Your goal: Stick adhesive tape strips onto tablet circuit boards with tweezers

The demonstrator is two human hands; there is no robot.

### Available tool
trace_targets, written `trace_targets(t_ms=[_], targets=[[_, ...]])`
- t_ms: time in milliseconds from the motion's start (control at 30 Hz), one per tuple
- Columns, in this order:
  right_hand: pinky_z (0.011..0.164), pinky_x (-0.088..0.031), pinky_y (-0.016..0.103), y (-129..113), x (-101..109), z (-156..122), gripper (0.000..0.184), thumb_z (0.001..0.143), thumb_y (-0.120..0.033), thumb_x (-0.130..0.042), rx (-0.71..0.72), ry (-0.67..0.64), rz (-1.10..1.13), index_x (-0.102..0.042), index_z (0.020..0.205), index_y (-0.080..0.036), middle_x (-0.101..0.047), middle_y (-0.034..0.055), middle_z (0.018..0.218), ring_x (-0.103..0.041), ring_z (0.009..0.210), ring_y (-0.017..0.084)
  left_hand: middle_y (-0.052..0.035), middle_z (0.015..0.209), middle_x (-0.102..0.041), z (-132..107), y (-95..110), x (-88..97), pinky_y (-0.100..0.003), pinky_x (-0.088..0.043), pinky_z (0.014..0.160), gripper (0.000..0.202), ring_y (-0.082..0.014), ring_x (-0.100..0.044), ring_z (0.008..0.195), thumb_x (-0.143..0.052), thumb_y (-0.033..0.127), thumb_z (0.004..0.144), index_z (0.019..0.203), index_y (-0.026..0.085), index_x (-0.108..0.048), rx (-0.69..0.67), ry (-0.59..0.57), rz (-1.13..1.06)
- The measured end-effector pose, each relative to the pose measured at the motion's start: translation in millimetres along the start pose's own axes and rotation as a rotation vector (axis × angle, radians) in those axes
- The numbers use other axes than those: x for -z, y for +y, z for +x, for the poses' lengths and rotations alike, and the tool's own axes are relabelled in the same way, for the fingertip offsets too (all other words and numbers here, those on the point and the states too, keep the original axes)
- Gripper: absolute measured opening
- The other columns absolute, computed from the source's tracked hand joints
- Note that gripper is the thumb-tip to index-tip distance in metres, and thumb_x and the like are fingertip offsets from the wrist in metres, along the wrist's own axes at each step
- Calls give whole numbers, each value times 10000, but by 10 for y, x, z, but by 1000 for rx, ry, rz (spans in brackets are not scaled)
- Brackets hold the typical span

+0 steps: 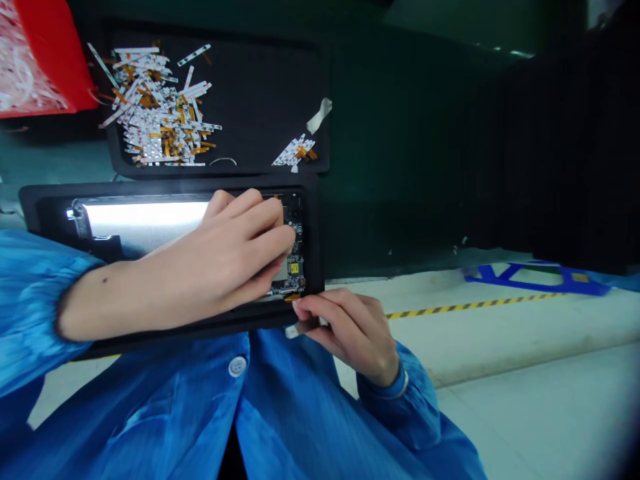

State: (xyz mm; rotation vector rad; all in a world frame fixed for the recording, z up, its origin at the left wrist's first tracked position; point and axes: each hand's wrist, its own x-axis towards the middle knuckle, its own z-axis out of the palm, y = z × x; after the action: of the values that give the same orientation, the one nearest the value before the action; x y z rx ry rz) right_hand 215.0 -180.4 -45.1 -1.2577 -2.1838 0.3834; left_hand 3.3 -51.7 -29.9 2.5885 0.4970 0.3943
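Observation:
An opened tablet (150, 220) with a silvery battery and a bare circuit board (295, 250) lies in a black foam tray (313, 267). My left hand (235, 250) reaches across it, fingers curled down over the board; the fingertips and anything in them are hidden. At the tray's near right corner, my right hand (350, 327) pinches a small flex cable (293, 298), whose orange end lies by the board's edge. A whitish end (291, 331) sticks out below the fingers.
Beyond the tablet, a second black tray (260, 73) holds a heap of white-and-orange flex cables (160, 120), a smaller bunch (296, 151) and a crumpled pale strip (319, 115). A red bin (65, 60) of clear scraps stands far left. The table edge runs near my right hand.

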Motion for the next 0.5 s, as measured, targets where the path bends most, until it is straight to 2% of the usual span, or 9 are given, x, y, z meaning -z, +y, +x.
trace_targets(t_ms=[267,500], targets=[[609,-555,199,-124,-60,-23,83,1016,-123,-586,-92,39,-85,-668,1006,-129,-723,10,810,-676,664,93,-55,946,-550,-35,-18,-45,-372,-280,714,166,-222,-484,851,-409,202,1055,918,196,-502,-6,0,18],[583,-525,212,-129,-45,6,100,1029,-148,-579,-129,-7,-69,-676,1004,-139,-725,9,805,-674,643,96,-52,942,-544,-31,-12,-52,-370,-268,716,165,-223,-481,843,-415,207,1052,914,195,-504,-2,1,14]])
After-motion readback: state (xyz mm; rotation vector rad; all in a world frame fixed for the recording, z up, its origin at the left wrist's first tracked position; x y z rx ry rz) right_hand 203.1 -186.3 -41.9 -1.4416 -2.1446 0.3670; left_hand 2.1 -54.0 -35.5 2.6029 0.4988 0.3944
